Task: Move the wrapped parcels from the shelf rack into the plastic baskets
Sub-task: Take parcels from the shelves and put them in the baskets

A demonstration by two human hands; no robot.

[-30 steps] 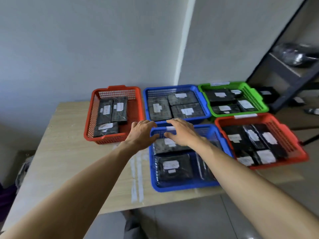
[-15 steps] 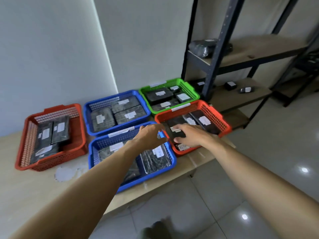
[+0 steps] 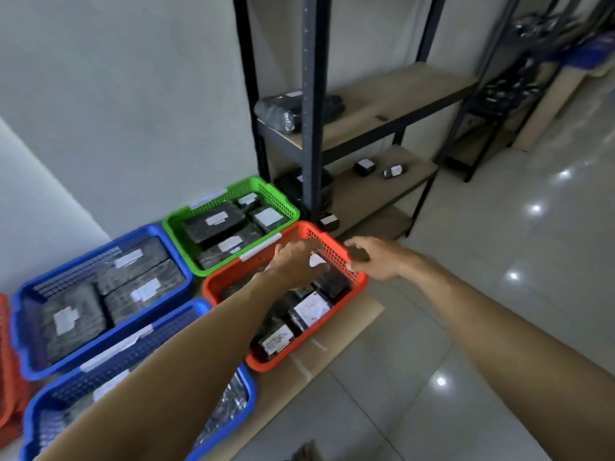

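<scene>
Perforated red basket (image 3: 336, 252), green basket (image 3: 286, 202), two blue baskets (image 3: 30, 296); black parcels (image 3: 213, 221), white labels; black rack (image 3: 311, 94), beige shelves.

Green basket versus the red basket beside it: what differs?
The green basket sits back by the rack; the red basket nearer, at the table's edge. The left hand and right hand are at the red basket, neither at the green. Both are perforated plastic holding labelled black parcels.

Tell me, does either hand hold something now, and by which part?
The left hand above the red basket grips nothing visible. A dark shape sits against the right hand; whether it is a held parcel cannot be told.
</scene>
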